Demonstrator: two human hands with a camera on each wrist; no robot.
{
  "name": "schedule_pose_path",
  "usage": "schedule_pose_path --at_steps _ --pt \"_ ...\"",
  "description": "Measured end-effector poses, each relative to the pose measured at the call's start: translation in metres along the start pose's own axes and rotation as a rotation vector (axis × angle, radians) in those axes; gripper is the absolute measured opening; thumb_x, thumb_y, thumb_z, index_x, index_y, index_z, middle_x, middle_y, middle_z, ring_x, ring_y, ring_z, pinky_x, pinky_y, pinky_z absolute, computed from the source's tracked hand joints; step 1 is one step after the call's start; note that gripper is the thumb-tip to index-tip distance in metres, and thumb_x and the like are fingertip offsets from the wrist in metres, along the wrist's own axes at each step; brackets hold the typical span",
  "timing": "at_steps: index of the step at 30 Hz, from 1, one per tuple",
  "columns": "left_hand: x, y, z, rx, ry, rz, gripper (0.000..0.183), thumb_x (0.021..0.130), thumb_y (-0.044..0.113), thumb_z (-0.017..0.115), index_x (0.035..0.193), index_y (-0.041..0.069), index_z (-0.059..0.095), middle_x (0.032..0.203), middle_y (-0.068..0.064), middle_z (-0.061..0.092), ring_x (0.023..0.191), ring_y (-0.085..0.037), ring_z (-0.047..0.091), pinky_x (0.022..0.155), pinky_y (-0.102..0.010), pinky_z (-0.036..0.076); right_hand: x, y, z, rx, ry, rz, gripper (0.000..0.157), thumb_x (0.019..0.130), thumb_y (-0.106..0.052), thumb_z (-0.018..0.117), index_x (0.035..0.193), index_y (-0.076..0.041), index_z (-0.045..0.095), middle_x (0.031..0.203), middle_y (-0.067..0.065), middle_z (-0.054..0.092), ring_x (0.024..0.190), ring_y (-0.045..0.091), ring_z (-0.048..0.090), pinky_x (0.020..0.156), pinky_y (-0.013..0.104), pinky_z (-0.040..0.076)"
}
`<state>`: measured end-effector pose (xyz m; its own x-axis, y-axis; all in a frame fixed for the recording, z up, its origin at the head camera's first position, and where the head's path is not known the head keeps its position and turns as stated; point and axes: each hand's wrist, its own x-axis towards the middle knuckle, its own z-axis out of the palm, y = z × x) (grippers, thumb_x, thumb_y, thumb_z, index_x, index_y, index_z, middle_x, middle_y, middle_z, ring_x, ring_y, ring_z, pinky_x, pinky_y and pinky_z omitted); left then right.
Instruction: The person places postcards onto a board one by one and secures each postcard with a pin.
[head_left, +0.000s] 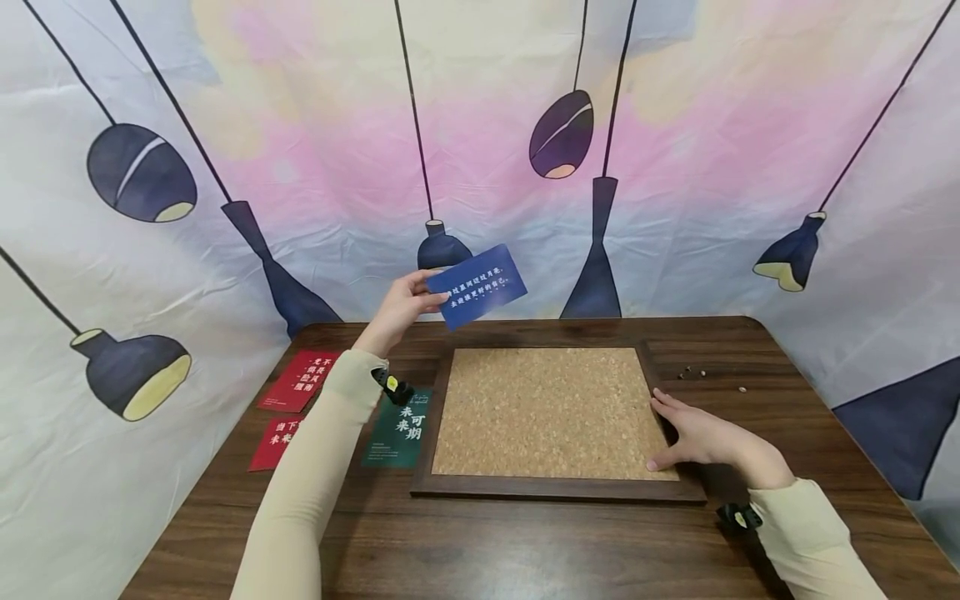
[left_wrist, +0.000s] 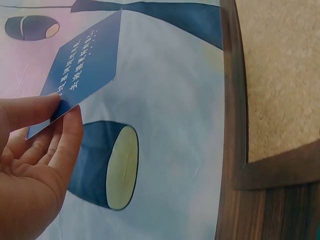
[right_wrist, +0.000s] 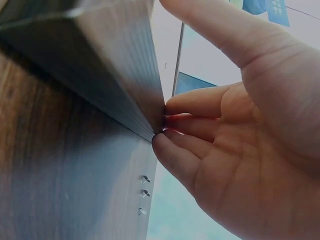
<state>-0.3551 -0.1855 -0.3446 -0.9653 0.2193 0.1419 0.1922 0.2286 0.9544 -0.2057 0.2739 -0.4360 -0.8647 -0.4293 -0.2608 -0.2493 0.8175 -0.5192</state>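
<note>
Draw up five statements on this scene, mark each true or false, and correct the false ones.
1. The left hand holds the blue card. True.
2. The blue card lies flat on the cork board. False: it is held up.
3. The right hand touches the cork board. True.
4. The green card lies left of the cork board. True.
5. The red cards lie right of the green card. False: they lie left of it.

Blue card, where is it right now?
Near the middle of the head view, the blue card is pinched in the left hand, raised and appearing above the far left corner of the corkboard.
</note>
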Motion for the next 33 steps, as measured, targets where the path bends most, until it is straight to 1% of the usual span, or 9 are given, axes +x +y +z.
schedule_pose_path --at_steps 5,10,14,17,20,28,33 --pt "0.005 0.003 0.011 0.005 -0.023 0.011 0.047 0.096 0.009 0.069 0.141 0.007 0.056 0.12 -0.018 0.067 0.1 -0.024 0.068 0.092 -0.047 0.054 0.001 -0.002 -0.001 0.001 0.003 0.003 0.114 0.076 -0.047 0.087 0.15 0.016 0.027 0.158 0.038 0.013 0.141 0.058 0.021 0.105 0.067 0.033" --pt "0.01 0.005 0.022 0.0 -0.05 0.019 0.048 0.096 0.007 0.069 0.141 0.004 0.055 0.122 -0.019 0.067 0.101 -0.025 0.068 0.093 -0.049 0.054 0.001 -0.003 0.0 0.013 -0.003 -0.003 0.113 0.076 -0.045 0.087 0.151 0.016 0.027 0.158 0.038 0.013 0.141 0.058 0.02 0.105 0.067 0.032" --pt "0.015 0.008 0.033 0.001 -0.079 0.019 0.05 0.096 0.006 0.068 0.144 0.002 0.052 0.124 -0.02 0.066 0.104 -0.027 0.068 0.092 -0.045 0.055 0.001 -0.003 0.001 0.011 0.002 0.006 0.113 0.076 -0.045 0.087 0.151 0.015 0.028 0.159 0.038 0.013 0.141 0.058 0.021 0.106 0.067 0.032" --pt "0.018 0.011 0.04 0.031 -0.093 0.01 0.053 0.097 0.007 0.068 0.146 0.004 0.05 0.122 -0.021 0.066 0.104 -0.028 0.067 0.09 -0.041 0.056 0.0 -0.003 0.0 0.008 0.013 0.012 0.113 0.075 -0.045 0.088 0.151 0.015 0.028 0.158 0.037 0.014 0.141 0.058 0.022 0.106 0.066 0.033" --pt "0.02 0.013 0.046 0.069 -0.102 0.0 0.053 0.097 0.008 0.068 0.147 0.005 0.05 0.119 -0.02 0.065 0.104 -0.029 0.067 0.089 -0.039 0.056 -0.001 -0.004 0.0 0.012 0.018 0.016 0.113 0.075 -0.045 0.088 0.15 0.016 0.028 0.159 0.037 0.014 0.141 0.058 0.022 0.105 0.066 0.033" --pt "0.025 0.022 0.062 0.108 -0.157 0.006 0.049 0.096 0.008 0.069 0.143 0.004 0.054 0.118 -0.019 0.067 0.106 -0.031 0.067 0.089 -0.039 0.056 -0.002 -0.004 0.001 0.018 0.019 0.022 0.113 0.075 -0.044 0.088 0.151 0.015 0.028 0.159 0.037 0.013 0.141 0.058 0.021 0.105 0.067 0.033" --pt "0.029 0.023 0.075 0.113 -0.187 0.007 0.05 0.096 0.008 0.069 0.143 0.005 0.054 0.117 -0.018 0.067 0.105 -0.03 0.067 0.091 -0.042 0.056 -0.001 -0.003 0.0 0.021 0.019 0.014 0.113 0.076 -0.044 0.088 0.151 0.015 0.027 0.159 0.037 0.014 0.141 0.058 0.021 0.105 0.067 0.033"
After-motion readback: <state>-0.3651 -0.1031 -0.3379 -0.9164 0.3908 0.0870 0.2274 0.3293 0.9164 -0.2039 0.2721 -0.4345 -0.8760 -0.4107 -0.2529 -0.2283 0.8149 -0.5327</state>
